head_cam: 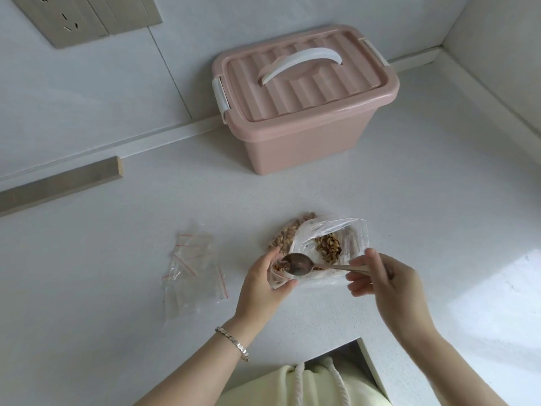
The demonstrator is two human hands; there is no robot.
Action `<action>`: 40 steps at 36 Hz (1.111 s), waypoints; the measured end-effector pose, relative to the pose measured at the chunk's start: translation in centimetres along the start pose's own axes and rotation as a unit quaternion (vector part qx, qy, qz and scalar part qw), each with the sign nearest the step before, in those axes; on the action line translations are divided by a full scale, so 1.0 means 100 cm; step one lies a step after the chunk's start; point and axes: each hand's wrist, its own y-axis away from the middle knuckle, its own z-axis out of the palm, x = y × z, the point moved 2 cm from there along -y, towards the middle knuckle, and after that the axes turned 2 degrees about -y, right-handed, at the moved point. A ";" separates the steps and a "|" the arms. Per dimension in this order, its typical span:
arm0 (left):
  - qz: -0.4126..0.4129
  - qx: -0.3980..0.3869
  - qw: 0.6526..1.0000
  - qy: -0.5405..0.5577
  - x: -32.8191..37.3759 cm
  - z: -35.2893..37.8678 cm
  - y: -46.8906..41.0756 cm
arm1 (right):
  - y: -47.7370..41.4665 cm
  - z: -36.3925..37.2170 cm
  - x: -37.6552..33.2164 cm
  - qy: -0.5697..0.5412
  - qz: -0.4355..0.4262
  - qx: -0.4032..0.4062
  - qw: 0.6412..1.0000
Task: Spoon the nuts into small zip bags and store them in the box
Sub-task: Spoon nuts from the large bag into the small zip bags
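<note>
Now, low in mid-frame, the left hand (261, 288) curls around a small clear zip bag (277, 279) while the right hand (385, 278) pinches a metal spoon (299, 263), its bowl at the bag's mouth. Brown nuts (329, 248) lie in a large clear plastic bag (332, 227) just behind. The lidded pink plastic box (295, 121) stands upper centre.

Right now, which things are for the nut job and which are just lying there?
For the job: small zip bag in the left hand, spoon in the right hand, nuts in the big bag, spare zip bags, closed pink box.

Just lying about: wooden strip, wall socket.
</note>
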 end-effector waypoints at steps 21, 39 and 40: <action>0.003 0.188 0.981 0.053 0.000 -0.037 -0.019 | -0.009 -0.033 0.006 -0.028 -0.006 0.111 0.993; -0.047 0.146 0.967 -0.202 0.029 -0.055 -0.175 | -0.024 -0.028 0.028 -0.022 0.040 0.102 0.994; -0.046 0.124 0.968 -0.211 0.028 -0.053 -0.178 | -0.025 -0.028 0.028 -0.019 0.042 0.101 0.994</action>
